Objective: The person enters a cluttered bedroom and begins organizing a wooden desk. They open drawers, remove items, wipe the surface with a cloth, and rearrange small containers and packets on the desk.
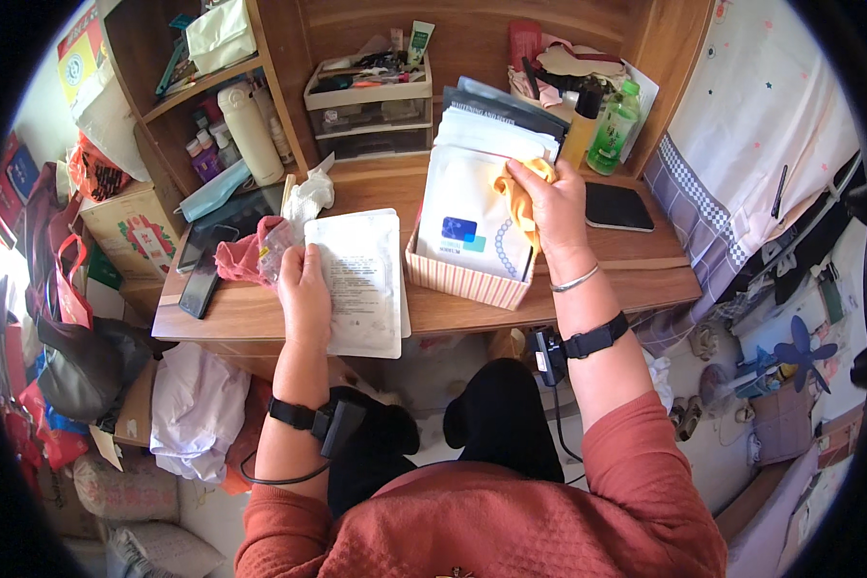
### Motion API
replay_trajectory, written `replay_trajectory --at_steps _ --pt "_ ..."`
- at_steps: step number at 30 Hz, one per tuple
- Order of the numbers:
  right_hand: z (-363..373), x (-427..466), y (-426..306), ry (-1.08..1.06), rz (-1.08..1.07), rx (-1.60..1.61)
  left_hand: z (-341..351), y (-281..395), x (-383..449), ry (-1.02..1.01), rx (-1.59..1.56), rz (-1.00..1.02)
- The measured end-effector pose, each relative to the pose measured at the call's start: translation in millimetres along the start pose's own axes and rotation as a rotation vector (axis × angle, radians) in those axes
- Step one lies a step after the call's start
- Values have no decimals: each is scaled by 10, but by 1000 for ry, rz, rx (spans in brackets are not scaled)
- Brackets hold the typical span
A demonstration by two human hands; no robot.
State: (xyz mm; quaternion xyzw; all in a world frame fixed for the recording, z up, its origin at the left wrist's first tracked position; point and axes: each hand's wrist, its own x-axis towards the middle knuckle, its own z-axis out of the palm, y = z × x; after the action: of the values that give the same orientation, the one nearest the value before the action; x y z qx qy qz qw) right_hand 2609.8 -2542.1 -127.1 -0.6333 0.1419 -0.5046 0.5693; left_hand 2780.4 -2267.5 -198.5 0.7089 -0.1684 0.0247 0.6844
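My left hand (305,292) grips white sachets (365,282) with printed text, their lower ends past the desk's front edge. Against the same hand are a clear plastic wrapper (277,249) and a pink cloth (242,254); whether the fingers hold these too, I cannot tell. A bunched yellow-orange cloth (519,189) is pinched in my right hand (553,206), over the right side of a striped box (469,282). White and dark flat packets (455,188) stand in that box, leaning back.
A phone (202,285), a white crumpled tissue (309,196) and a blue face mask (215,191) lie at left. Behind stand a drawer organizer (368,97) and a cream flask (251,136). At right are a green bottle (611,130), an amber bottle (581,130) and a black flat item (618,206).
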Motion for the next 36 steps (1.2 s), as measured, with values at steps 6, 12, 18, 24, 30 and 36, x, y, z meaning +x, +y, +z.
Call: replay_trajectory --at_steps 6,12,18,24,30,36 --pt "59 68 -225 223 -83 225 -9 -16 11 8 -50 -32" --pt "50 118 -382 190 -276 79 -37 228 -44 60 -126 173" --pt "65 -26 -291 77 -202 144 70 719 -378 -539 -45 589" --pt "25 -78 -279 69 -210 58 382 781 -514 -695 257 684" --pt "-130 -16 -360 160 -146 234 486 668 -617 -726 165 689" --pt "-340 59 -270 311 -80 369 522 599 -572 -744 120 632"
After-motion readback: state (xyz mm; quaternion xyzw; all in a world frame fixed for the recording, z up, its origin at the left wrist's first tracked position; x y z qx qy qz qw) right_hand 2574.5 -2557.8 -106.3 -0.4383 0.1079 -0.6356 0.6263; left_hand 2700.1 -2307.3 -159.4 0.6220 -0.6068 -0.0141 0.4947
